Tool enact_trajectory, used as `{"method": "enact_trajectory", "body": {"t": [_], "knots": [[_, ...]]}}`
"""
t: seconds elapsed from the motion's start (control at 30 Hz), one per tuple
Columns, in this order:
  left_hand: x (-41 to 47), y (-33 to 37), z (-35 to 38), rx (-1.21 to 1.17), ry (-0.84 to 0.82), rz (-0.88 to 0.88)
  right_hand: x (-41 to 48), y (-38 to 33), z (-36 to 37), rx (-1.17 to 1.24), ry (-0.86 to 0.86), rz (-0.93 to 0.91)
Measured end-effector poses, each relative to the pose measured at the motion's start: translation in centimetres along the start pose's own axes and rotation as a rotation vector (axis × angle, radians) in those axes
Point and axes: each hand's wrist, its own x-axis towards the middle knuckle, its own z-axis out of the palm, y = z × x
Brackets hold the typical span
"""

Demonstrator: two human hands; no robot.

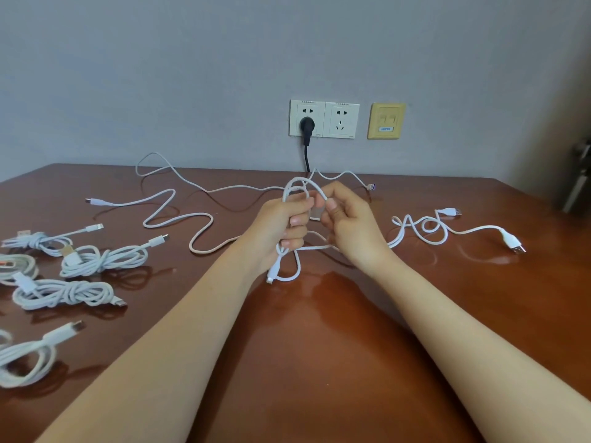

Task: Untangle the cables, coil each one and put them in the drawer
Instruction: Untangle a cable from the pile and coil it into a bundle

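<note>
White cable (297, 179) looped above middle of counter (319, 346), end connector hanging just below. Left hand (284, 225) curled round gathered loops; right hand (348, 219) pinching strand at loop top. Hands close together, fingertips nearly touching. Strand trailing right toward loose cable (479, 229) lying flat. Long cable (195, 214) sprawled left rear. Coiled cables (102, 259) grouped at left edge. Black plug (307, 124) in wall socket (316, 123).

near table (319, 362): bare | left: coiled cables (86, 260) | far, right: loose cables (179, 215)
</note>
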Motion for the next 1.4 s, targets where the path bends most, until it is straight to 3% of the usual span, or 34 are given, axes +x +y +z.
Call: {"method": "enact_trajectory", "body": {"t": [0.13,0.33,0.47,0.67,0.83,0.93,1.07,1.17,1.3,1.4], "knots": [[0.1,-0.2,0.4,0.021,0.024,0.031,0.1,0.4,0.3,0.013,0.045,0.120],[0.1,-0.4,0.6,0.137,0.104,0.132,-0.1,-0.2,0.5,-0.154,0.076,0.270],[0.3,-0.6,0.8,0.355,0.194,0.223,-0.3,-0.2,0.7,-0.288,0.043,0.267],[0.8,-1.2,0.7,0.871,0.328,0.427,-0.2,-0.2,0.8,-0.368,0.023,0.269],[0.7,-1.1,0.6,1.012,0.405,0.454,-0.6,-0.9,1.7,-0.284,-0.025,0.217],[0.9,-0.7,0.4,0.786,0.405,0.314,-0.8,-0.9,1.3,0.057,-0.094,0.299],[0.8,0.0,-0.1,0.040,0.319,0.102,-0.7,-0.8,0.2,0.422,-0.105,0.355],[0.7,0.4,-0.3,-0.312,0.263,0.055,-0.6,-0.9,0.4,0.547,-0.085,0.362],[0.9,0.9,-0.4,-0.561,0.201,0.043,-0.3,-0.7,0.7,0.481,-0.082,0.338],[0.9,0.9,-0.4,-0.572,0.173,0.041,-0.3,-0.6,0.8,0.198,-0.093,0.277]]}}
